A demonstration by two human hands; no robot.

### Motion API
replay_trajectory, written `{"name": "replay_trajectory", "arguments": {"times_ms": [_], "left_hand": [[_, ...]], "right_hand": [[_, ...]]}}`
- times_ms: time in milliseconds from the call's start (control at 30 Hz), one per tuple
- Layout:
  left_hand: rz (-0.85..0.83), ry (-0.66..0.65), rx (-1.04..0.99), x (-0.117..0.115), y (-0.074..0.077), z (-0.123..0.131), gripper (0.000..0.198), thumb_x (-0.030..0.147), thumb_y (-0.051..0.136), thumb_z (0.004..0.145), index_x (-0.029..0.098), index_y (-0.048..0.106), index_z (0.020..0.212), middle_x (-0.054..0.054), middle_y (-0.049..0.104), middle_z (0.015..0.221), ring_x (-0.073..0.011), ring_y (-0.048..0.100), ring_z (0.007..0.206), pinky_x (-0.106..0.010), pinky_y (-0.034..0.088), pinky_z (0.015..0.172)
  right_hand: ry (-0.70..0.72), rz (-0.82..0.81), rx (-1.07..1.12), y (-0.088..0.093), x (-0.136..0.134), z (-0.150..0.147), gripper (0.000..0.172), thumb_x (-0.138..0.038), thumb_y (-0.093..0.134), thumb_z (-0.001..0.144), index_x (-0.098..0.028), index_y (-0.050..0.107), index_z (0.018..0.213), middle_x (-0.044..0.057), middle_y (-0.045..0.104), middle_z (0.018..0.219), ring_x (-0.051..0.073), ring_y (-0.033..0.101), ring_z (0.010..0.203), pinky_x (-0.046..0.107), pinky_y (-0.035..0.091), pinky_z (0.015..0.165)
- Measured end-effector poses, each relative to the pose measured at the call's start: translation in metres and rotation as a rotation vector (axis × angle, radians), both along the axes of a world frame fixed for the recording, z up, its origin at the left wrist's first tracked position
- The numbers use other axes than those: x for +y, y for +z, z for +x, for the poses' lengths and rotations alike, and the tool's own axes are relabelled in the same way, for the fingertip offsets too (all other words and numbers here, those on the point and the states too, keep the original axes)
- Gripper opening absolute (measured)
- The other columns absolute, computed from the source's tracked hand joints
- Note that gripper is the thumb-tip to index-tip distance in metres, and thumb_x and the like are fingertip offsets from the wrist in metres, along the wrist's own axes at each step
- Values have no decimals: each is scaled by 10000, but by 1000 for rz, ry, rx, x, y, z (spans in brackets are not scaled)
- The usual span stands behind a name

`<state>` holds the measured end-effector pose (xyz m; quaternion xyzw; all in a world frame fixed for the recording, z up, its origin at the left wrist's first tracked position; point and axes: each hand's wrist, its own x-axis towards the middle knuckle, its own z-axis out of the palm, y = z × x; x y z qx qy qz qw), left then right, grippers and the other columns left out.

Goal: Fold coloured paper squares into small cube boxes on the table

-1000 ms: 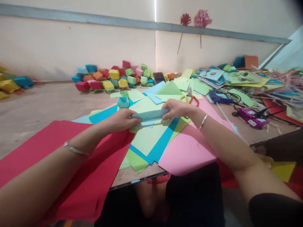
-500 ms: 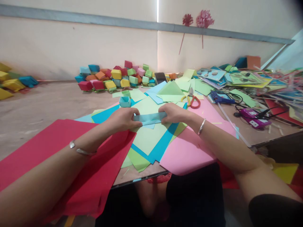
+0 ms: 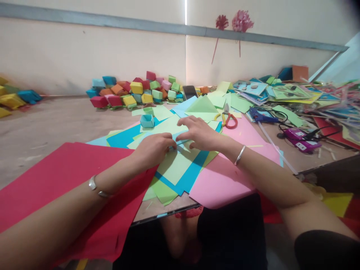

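A light blue paper strip (image 3: pixel 182 141) lies over the pale green sheets (image 3: pixel 174 168) at the middle of the table, mostly covered by my hands. My left hand (image 3: pixel 154 149) is closed on the strip's near left end, fingers pinched together. Just right of it, my right hand (image 3: pixel 197 133) has its fingers spread above the strip; whether they touch it is hard to tell. Behind my left hand stands a small open light blue paper box (image 3: pixel 147 121). Red-and-yellow-handled scissors (image 3: pixel 228 119) rest behind my right hand.
Red sheets (image 3: pixel 70 168) lie left, pink sheets (image 3: pixel 222 180) right. Folded paper boxes (image 3: pixel 136 88) and a phone (image 3: pixel 190 92) line the back wall. A blue glue gun (image 3: pixel 263 115), a purple device (image 3: pixel 300 140) and piled cards (image 3: pixel 292 93) are at the right.
My right hand has let go of the strip's right end and spread its fingers, moving slightly back. My left hand has turned and moved slightly right and nearer; the strip is now more hidden.
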<state>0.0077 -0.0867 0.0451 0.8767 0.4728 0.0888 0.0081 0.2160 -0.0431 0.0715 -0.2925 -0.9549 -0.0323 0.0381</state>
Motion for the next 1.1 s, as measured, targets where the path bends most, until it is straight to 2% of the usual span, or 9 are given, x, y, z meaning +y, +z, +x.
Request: {"name": "replay_trajectory", "arguments": {"times_ms": [67,133,300,367,467,700,833,967,1100], "left_hand": [[-5,2,3,1,0,-1,362,98,447,816,223,777,898,-61,723,937,-195,643,768,-274,400,607],[5,3,11,1,0,-2,342,106,453,811,220,772,858,-57,727,917,-189,643,753,-266,398,598],[39,36,31,0,2,-1,380,130,447,822,224,777,985,-66,725,911,-191,646,767,-258,368,562],[12,25,40,0,3,-2,399,129,450,826,230,784,1021,-72,713,898,-195,642,766,-262,359,563],[-24,3,44,1,4,-2,376,175,441,857,227,804,942,-81,689,852,-201,623,726,-284,344,554],[-34,-1,86,-2,8,2,424,329,389,947,171,745,782,-94,660,808,-191,576,655,-299,283,522],[-26,19,157,-12,14,7,380,293,425,938,167,676,681,-99,655,784,-184,567,625,-300,289,533],[-33,124,315,-18,21,6,303,252,518,883,170,637,618,-105,636,694,-220,580,595,-318,286,531],[-26,241,328,-14,24,0,324,352,606,859,180,614,584,-109,631,641,-252,595,636,-324,318,571]], "right_hand": [[20,-3,-55,4,-6,-4,313,-155,722,832,-273,744,1121,110,539,1333,280,428,1206,364,325,900],[11,-13,-100,6,-9,-7,254,-170,651,898,-253,746,1118,115,594,1234,256,460,1124,336,313,828],[-1,-54,-251,6,-14,-10,353,-101,479,961,-227,711,1196,123,634,1155,228,509,1022,319,255,687],[-11,-73,-308,7,-18,-10,380,-84,457,957,-206,687,1233,130,632,1176,229,528,1021,320,248,658],[-30,-83,-340,11,-22,-9,351,-78,462,943,-178,703,1178,139,632,1189,229,563,1008,317,268,638],[-229,-94,-454,20,-13,-1,293,43,519,818,-76,728,985,169,685,971,205,632,796,285,339,611],[-221,-98,-455,22,-13,2,292,66,524,796,-66,729,957,173,693,940,197,635,769,279,367,621],[-205,-83,-463,23,-17,2,333,85,509,769,-75,730,959,174,696,986,202,639,796,283,376,624],[-215,-92,-464,22,-17,2,372,90,508,732,-85,740,965,177,700,1011,201,635,801,295,390,639]]}}
